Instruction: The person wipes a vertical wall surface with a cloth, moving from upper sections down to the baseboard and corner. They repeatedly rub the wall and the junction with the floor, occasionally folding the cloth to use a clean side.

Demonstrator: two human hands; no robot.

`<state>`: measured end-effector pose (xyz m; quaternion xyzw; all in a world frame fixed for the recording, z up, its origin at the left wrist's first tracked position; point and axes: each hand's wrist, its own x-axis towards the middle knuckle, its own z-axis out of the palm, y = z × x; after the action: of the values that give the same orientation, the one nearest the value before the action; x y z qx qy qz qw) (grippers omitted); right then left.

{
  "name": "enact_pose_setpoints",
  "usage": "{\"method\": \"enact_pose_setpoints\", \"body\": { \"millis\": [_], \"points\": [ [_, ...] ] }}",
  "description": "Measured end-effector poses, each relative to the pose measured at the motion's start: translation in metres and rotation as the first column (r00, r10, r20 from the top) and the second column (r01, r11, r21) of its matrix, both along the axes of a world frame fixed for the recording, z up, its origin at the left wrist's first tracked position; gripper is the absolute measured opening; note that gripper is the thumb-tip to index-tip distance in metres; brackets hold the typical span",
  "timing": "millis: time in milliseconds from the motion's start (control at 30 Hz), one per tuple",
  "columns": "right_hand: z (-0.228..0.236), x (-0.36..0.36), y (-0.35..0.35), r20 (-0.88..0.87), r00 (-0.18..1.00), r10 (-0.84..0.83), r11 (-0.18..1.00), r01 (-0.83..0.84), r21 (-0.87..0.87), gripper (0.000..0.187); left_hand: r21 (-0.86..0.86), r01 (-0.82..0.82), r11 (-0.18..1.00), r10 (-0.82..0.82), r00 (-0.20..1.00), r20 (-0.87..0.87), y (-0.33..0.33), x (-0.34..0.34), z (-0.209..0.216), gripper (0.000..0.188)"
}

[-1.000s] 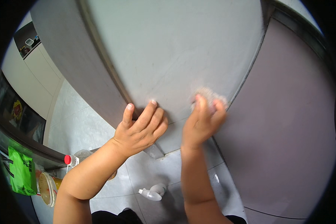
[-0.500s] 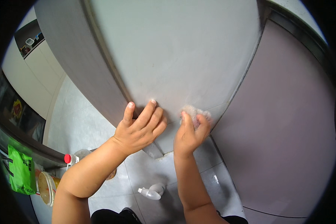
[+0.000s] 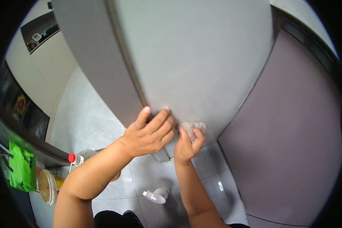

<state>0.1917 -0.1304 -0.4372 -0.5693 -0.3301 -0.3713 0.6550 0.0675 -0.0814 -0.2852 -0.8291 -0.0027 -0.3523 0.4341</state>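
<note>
One cloth, pale and bunched [image 3: 192,125], is resting against the grey panel [image 3: 201,64], near its lower edge; the right hand [image 3: 189,146] is pinching it, with thumb and bent fingers nearly closed. The left hand [image 3: 150,133] is opening its fingers loosely, gripping nothing that I can see, and is leaning near the panel's lower left corner. Above the cloth, the panel is looking mostly even, while a brownish line is showing along its left edge. The work is seeming unfinished, but which parts the cloth has covered, I cannot tell
</note>
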Motion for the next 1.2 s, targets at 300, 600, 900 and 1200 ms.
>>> {"method": "enact_pose_setpoints", "body": {
  "millis": [300,600,900,1200],
  "points": [
    [0.154,0.018,-0.007,0.286,0.957,-0.039,0.994,0.065,-0.084,0.018,-0.217,0.318,0.923,-0.335,0.941,-0.046,0.006,-0.010,0.008,0.006],
    [0.050,0.001,-0.013,0.165,0.980,0.114,0.988,-0.094,-0.124,0.021,-0.221,0.255,0.941,-0.274,0.960,-0.059,0.008,-0.014,0.011,0.004],
    [0.068,-0.005,-0.008,0.145,0.989,-0.031,0.988,0.053,-0.148,0.021,-0.251,0.194,0.948,-0.239,0.957,-0.164,0.007,-0.019,0.015,0.006],
    [0.129,-0.014,-0.001,0.112,0.991,-0.073,0.994,0.081,-0.072,0.020,-0.272,0.196,0.942,-0.247,0.954,-0.171,0.010,-0.022,0.017,0.003]
  ]
}}
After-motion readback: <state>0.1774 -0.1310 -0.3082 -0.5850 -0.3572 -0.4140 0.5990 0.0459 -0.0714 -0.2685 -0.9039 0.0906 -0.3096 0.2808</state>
